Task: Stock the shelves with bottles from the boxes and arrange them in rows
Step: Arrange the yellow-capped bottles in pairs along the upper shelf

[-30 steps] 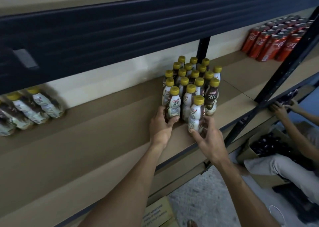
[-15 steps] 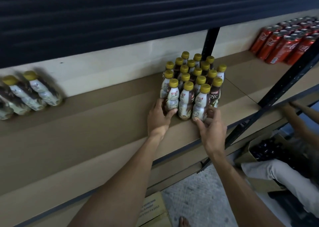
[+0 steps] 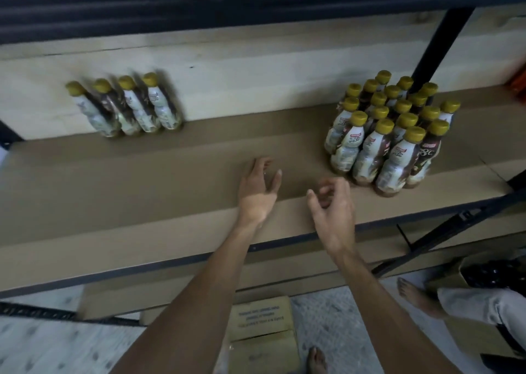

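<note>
Bottles (image 3: 390,134) stand upright in tight rows at the shelf's (image 3: 142,188) right end, close to its front edge. They are just right of the right hand (image 3: 333,203), the nearer one. The left hand (image 3: 257,187) hovers beside it. Both hands are loosely half-open and hold nothing. At the back left, four bottles (image 3: 128,109) are blurred, perhaps leaning. A box (image 3: 262,316) lies below the front edge, probably the next reach.

Bare arms, both of them: the left forearm (image 3: 199,288) and right forearm (image 3: 378,294) are lean and uncovered right down to the wrists. The left hand (image 3: 256,185) and right hand (image 3: 333,203) are bare as well, and so is the one foot (image 3: 316,359) showing below.
</note>
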